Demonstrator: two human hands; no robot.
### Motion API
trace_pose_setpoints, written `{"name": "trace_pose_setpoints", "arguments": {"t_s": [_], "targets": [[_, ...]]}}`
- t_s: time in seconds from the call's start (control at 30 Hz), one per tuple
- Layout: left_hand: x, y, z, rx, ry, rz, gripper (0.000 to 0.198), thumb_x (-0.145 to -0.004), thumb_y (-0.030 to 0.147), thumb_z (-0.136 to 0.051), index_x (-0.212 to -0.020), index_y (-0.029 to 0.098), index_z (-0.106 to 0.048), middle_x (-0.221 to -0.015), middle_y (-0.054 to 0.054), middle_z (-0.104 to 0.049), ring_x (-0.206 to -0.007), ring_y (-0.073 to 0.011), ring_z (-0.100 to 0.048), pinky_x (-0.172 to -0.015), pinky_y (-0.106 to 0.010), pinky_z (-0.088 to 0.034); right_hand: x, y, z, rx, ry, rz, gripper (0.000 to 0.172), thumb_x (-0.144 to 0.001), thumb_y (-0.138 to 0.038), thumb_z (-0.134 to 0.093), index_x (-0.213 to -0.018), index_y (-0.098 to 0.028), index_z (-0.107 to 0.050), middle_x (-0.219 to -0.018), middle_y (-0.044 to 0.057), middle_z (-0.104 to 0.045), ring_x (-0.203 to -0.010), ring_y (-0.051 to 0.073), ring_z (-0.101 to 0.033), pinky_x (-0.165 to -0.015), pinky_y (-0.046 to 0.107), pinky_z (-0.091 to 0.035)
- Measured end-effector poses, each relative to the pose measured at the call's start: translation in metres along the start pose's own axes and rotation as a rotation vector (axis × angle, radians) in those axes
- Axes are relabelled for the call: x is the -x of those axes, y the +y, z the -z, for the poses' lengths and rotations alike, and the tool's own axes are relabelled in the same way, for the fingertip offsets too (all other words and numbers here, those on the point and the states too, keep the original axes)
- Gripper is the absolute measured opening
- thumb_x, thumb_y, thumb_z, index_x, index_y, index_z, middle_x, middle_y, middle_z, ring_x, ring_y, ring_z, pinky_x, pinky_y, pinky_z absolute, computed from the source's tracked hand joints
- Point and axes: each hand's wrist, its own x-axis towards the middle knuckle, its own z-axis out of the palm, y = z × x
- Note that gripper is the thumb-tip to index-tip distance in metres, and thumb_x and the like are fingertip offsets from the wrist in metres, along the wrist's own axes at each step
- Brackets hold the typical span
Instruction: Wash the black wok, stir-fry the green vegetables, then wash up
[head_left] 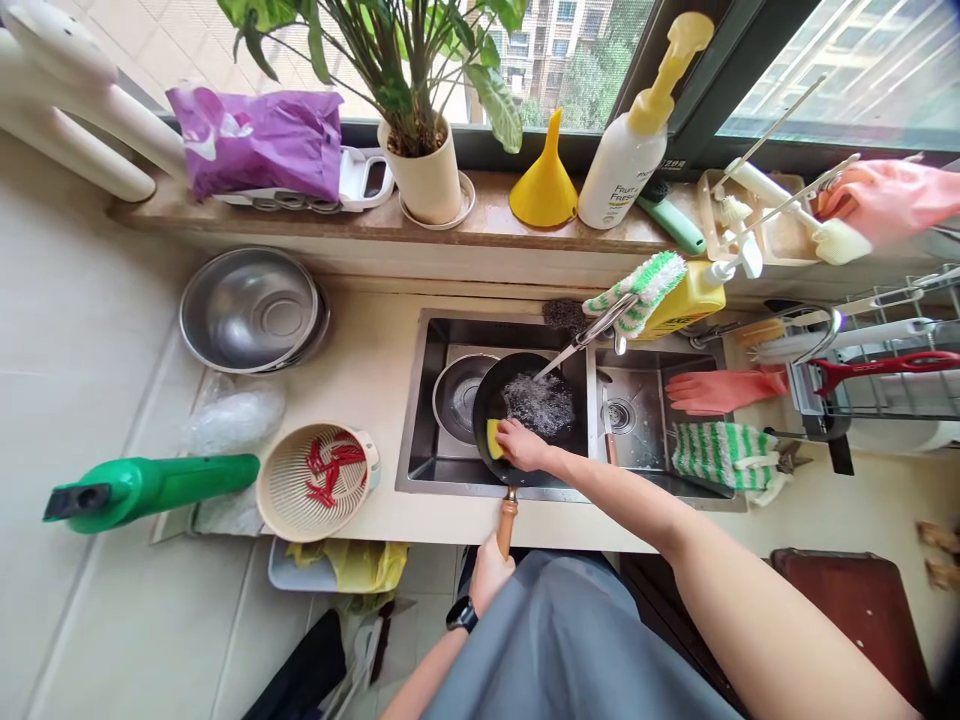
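Observation:
A black frying pan (487, 400) is held over the left sink basin, and running water from the faucet (600, 325) splashes inside it. My left hand (490, 575) is closed around the pan's wooden handle (508, 520) at the counter's front edge. In my right hand (523, 445) is a yellow sponge (493, 438), pressed against the pan's inner left side. Beneath the pan, partly covered by it, a metal bowl (448, 393) sits in the sink (427, 350).
A knife (609, 430) lies by the right basin. To the left stand a basket (281, 490) with red chillies and stacked steel bowls (247, 310). A green-white striped cloth (712, 450) and pink glove (724, 390) are at right. A potted plant (424, 180) is on the windowsill.

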Motion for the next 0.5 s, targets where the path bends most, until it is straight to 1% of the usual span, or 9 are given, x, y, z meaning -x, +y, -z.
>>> {"name": "trace_pose_setpoints", "arguments": {"t_s": [0.03, 0.1, 0.17, 0.2, 0.3, 0.4, 0.43, 0.5], "targets": [[0.0, 0.0, 0.0, 0.011, 0.001, -0.012, 0.034, -0.065, 0.002, -0.063, -0.098, 0.014, -0.066, -0.072, 0.003, -0.051, -0.074, -0.0193, -0.054, -0.069, -0.026, -0.039, 0.01, 0.006, 0.0, 0.044, -0.047, -0.041, 0.019, -0.089, -0.012, -0.064, -0.106, -0.014, -0.074, -0.131, 0.019, -0.062, -0.119, 0.031, -0.054, -0.104, 0.043, -0.048], [-0.001, -0.002, -0.001, 0.036, 0.003, -0.043, 0.029, -0.065, 0.002, -0.062, -0.091, 0.015, -0.064, -0.071, 0.003, -0.048, -0.072, -0.0184, -0.051, -0.068, -0.027, -0.037, 0.024, 0.019, 0.002, 0.05, -0.065, -0.177, 0.027, -0.084, -0.005, -0.062, -0.105, -0.014, -0.076, -0.137, 0.02, -0.061, -0.126, 0.034, -0.052, -0.103, 0.043, -0.048], [-0.001, -0.003, -0.002, 0.055, 0.004, -0.065, 0.027, -0.066, 0.002, -0.061, -0.089, 0.016, -0.062, -0.07, 0.004, -0.046, -0.071, -0.0178, -0.049, -0.067, -0.027, -0.036, 0.031, 0.031, 0.007, 0.004, -0.018, -0.303, 0.031, -0.084, -0.003, -0.058, -0.106, -0.014, -0.078, -0.139, 0.022, -0.061, -0.13, 0.037, -0.05, -0.105, 0.047, -0.046], [-0.001, -0.003, -0.002, 0.061, 0.007, -0.074, 0.026, -0.066, 0.002, -0.061, -0.089, 0.016, -0.062, -0.07, 0.004, -0.046, -0.071, -0.0176, -0.049, -0.067, -0.027, -0.035, 0.031, 0.037, 0.011, -0.022, 0.015, -0.343, 0.033, -0.086, -0.004, -0.055, -0.107, -0.014, -0.078, -0.138, 0.023, -0.061, -0.131, 0.038, -0.049, -0.107, 0.049, -0.045], [0.0, -0.003, -0.003, 0.072, 0.011, -0.097, 0.027, -0.068, 0.001, -0.06, -0.09, 0.016, -0.063, -0.07, 0.003, -0.047, -0.07, -0.0171, -0.048, -0.066, -0.027, -0.036, 0.02, 0.05, 0.021, -0.144, 0.138, -0.438, 0.034, -0.091, -0.007, -0.049, -0.111, -0.013, -0.077, -0.141, 0.027, -0.058, -0.136, 0.04, -0.044, -0.113, 0.055, -0.039], [0.0, -0.003, -0.003, 0.074, 0.015, -0.094, 0.03, -0.068, -0.001, -0.06, -0.093, 0.015, -0.067, -0.071, 0.003, -0.05, -0.07, -0.016, -0.048, -0.066, -0.026, -0.036, 0.0, 0.057, 0.031, -0.349, 0.293, -0.537, 0.028, -0.091, -0.013, -0.055, -0.112, -0.012, -0.074, -0.148, 0.028, -0.052, -0.142, 0.042, -0.038, -0.118, 0.059, -0.033], [-0.001, -0.003, -0.003, 0.073, 0.018, -0.092, 0.031, -0.068, -0.002, -0.06, -0.093, 0.015, -0.068, -0.071, 0.003, -0.05, -0.07, -0.0157, -0.048, -0.065, -0.026, -0.036, -0.007, 0.058, 0.035, -0.435, 0.342, -0.566, 0.026, -0.09, -0.017, -0.058, -0.112, -0.013, -0.072, -0.148, 0.027, -0.051, -0.141, 0.042, -0.039, -0.118, 0.059, -0.034], [-0.001, -0.003, -0.003, 0.069, 0.026, -0.089, 0.03, -0.069, -0.003, -0.06, -0.092, 0.015, -0.069, -0.07, 0.003, -0.05, -0.069, -0.0148, -0.047, -0.065, -0.025, -0.036, -0.018, 0.059, 0.041, -0.634, 0.42, -0.602, 0.025, -0.092, -0.027, -0.06, -0.113, -0.016, -0.069, -0.139, 0.022, -0.057, -0.133, 0.037, -0.049, -0.115, 0.055, -0.041]]}}
